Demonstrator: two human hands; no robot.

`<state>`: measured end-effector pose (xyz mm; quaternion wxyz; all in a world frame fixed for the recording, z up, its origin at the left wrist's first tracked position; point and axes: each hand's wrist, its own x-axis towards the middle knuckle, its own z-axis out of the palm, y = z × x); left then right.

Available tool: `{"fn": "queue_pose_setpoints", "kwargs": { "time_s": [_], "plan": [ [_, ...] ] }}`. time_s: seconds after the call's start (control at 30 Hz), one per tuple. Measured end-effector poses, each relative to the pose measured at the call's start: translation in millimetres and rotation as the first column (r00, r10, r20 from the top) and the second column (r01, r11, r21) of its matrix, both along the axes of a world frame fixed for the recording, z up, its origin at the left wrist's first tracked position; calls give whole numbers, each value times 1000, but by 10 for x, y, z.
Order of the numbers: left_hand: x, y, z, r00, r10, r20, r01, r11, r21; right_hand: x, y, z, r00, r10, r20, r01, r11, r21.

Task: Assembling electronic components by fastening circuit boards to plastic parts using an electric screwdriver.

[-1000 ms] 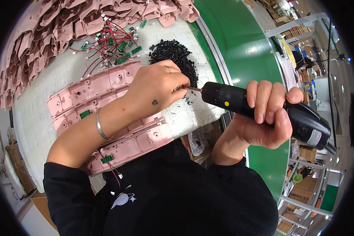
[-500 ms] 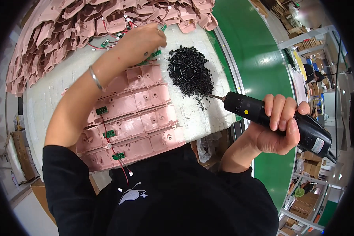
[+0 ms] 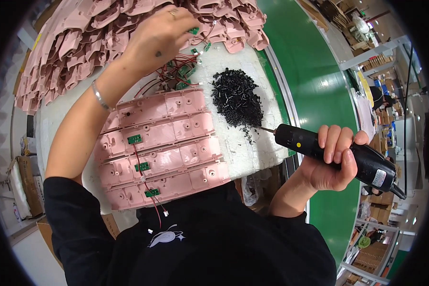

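Head view. Left hand [image 3: 162, 38]: fingers curled, pinching a small green rectangular circuit board [image 3: 194, 30] at their tips, in front of the near edge of a heap of curved pink plastic shells [image 3: 66, 62]. Right hand [image 3: 336, 159]: wrapped firmly round a black cylindrical electric screwdriver [image 3: 298, 139], its thin metal bit pointing left.

Edges and room: white, rough-surfaced foam slab [image 3: 252, 155] ends on the right at a pale metal rail [image 3: 284, 90]; smooth, glossy green belt [image 3: 319, 86] runs beyond. Bare foam lies between the screw pile and the slab's near right corner. Bit tip appears just beside the pile's lower right edge; its height cannot be told.

Materials: pile of small black screws [image 3: 237, 97], loose and granular. Four long pink plastic panels [image 3: 190, 125], ribbed and dotted with round bosses, lie side by side; each of the lower three bears a green board. Tangle of thin red wires and green boards [image 3: 183, 71] sits beyond the panels.

Change: one second ago the left hand was at the screwdriver bit; now it is well apart from it, and the tangle's boards show left of the screws
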<state>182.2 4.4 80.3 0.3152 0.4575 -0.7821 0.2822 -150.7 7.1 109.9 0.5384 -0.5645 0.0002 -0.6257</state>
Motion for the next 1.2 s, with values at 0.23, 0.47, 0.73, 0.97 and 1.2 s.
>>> {"fn": "queue_pose_setpoints", "kwargs": {
  "time_s": [0.23,0.47,0.73,0.97,1.2],
  "plan": [
    [194,694,130,645,456,-613,-219,879,423,265,20,12,994,107,-21,-106,994,23],
    [290,1481,-45,493,572,-656,131,696,706,627,145,-4,968,245,-55,-242,969,51],
    [196,1637,-506,571,553,-607,10,735,678,1564,449,-34,927,356,-116,-342,931,129],
    [133,1635,-729,748,425,-511,-111,838,534,2005,521,-130,920,331,-212,-317,943,97],
    [128,1638,-842,775,424,-469,-128,832,540,2148,518,-284,918,385,-97,-376,921,101]
  ]
}}
